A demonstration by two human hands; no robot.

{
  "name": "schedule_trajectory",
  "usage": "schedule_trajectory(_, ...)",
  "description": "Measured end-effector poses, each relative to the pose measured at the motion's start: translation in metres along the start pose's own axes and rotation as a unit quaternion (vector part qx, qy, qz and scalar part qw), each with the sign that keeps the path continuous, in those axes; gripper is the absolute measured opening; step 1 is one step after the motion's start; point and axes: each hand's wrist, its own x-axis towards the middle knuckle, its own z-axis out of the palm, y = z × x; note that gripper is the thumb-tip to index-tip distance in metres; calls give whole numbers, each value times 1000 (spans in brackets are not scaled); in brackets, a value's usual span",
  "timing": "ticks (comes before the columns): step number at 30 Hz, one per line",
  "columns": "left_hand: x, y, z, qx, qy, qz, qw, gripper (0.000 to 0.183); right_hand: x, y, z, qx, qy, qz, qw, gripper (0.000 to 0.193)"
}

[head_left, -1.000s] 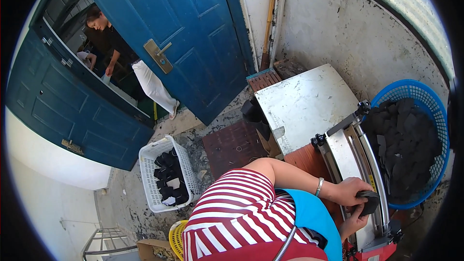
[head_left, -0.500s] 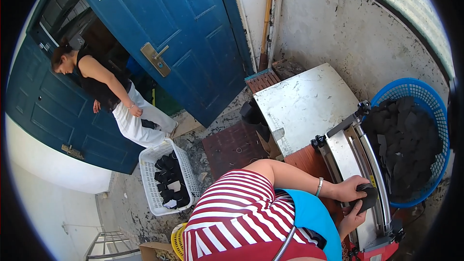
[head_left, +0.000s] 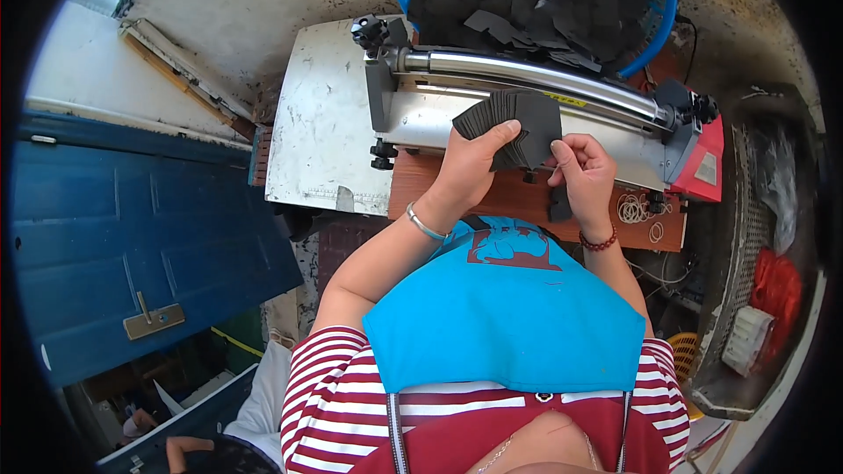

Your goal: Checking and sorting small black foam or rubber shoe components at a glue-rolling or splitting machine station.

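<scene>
My left hand (head_left: 474, 158) grips a fanned stack of thin black sheet pieces (head_left: 536, 123), its thumb pressed across the face of the stack. At the stack's lower right corner, my right hand (head_left: 586, 177) has its thumb and fingers pinched together. What lies in that pinch is too small to make out. Both hands are just in front of a machine with a long metal roller (head_left: 536, 79) and a bright metal bed. Below the right hand, another black piece (head_left: 559, 204) shows at the table, partly hidden.
Behind the roller stands a blue basket (head_left: 669, 0) heaped with black pieces (head_left: 527, 0). Rubber bands (head_left: 632, 208) lie on the brown tabletop (head_left: 421, 184). A white board (head_left: 320, 114) is at the left, a grey crate (head_left: 729, 298) at the right. Another person (head_left: 255, 412) is by the blue door (head_left: 132, 237).
The view has swung toward the machine, bringing it to the middle. The black stack, earlier compact between both hands, is now fanned out in my left hand, and my right hand pinches at its corner.
</scene>
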Motion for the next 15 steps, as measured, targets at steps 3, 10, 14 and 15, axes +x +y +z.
schedule_trajectory(3, 2, -4, -1, -8, -7, -28, 1000, 21, 1, 5, -9, 42, -20, 50, 998, 13)
schedule_trajectory(10, 1, -14, -3, 34, 26, -21, 999, 18, -3, 13, -17, -21, -13, 43, 999, 17)
schedule_trajectory(14, 4, -9, -13, 93, 35, -2, 995, 20, 15, 8, -44, -127, -107, 153, 974, 26)
schedule_trajectory(15, 5, -8, -16, 92, 32, -3, 995, 20, 22, 6, -49, -129, -104, 153, 974, 26)
